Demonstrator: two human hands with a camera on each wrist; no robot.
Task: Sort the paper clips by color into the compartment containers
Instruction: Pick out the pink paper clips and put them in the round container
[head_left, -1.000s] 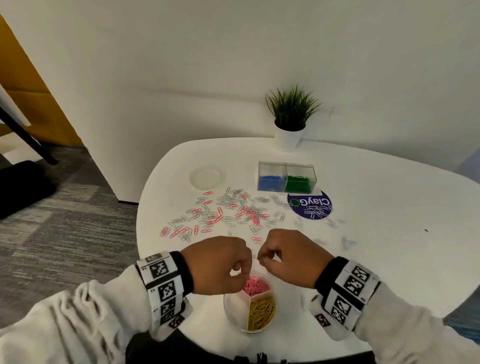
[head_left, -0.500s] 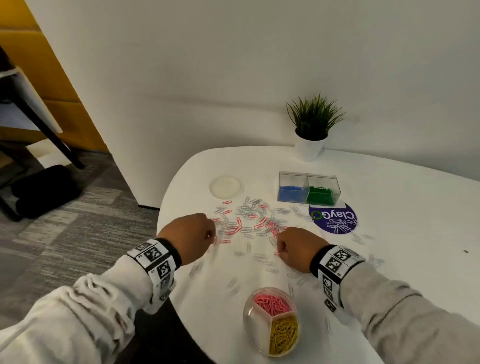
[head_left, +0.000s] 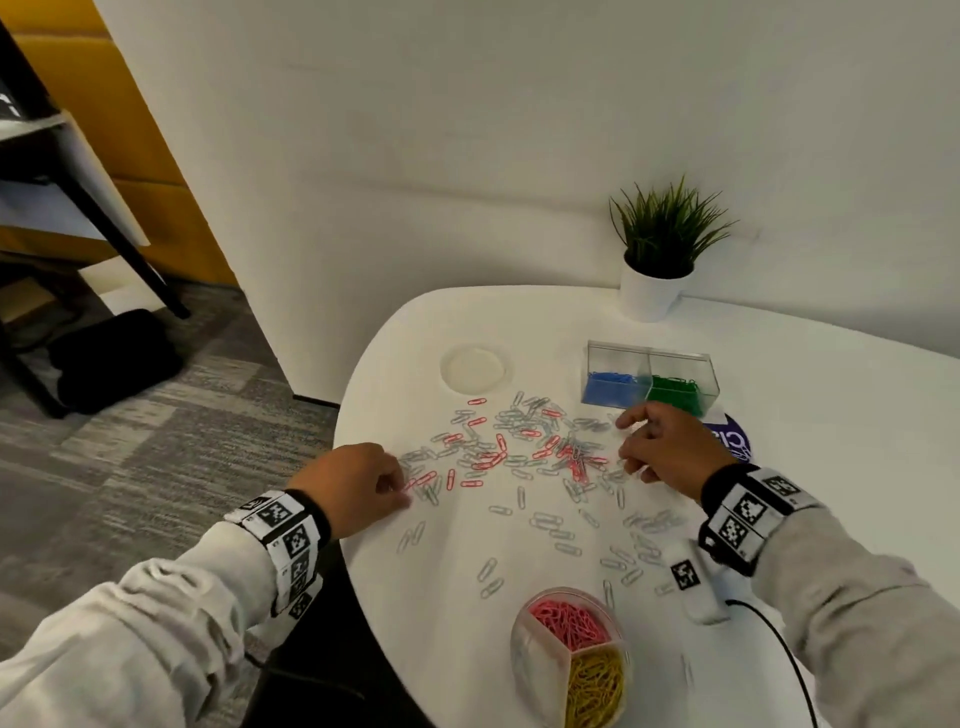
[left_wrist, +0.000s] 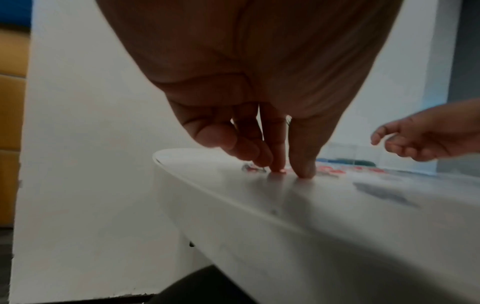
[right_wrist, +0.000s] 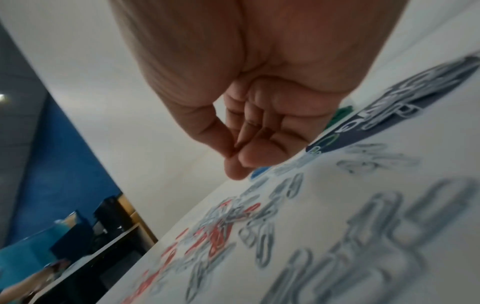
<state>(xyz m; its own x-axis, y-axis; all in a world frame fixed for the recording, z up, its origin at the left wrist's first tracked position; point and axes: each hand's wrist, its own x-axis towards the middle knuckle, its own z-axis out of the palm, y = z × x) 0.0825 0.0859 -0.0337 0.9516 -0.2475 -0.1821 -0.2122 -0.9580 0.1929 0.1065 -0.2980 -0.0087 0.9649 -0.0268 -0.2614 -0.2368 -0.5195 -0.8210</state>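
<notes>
Two containers stand on the white bench (head_left: 831, 467): a round container (head_left: 524, 654) with three compartments, pink clips in one and yellow in another, and beyond the scatter of paper clips (head_left: 519, 452) a clear box (head_left: 652, 376) with two, blue and green. Left hand (head_left: 353, 486), its grip pinched down on a red clip (head_left: 422, 479) at the scatter's left edge. Right hand (head_left: 667, 449) hovers at the scatter's right edge, grip loosely curled, holding nothing visible.
</notes>
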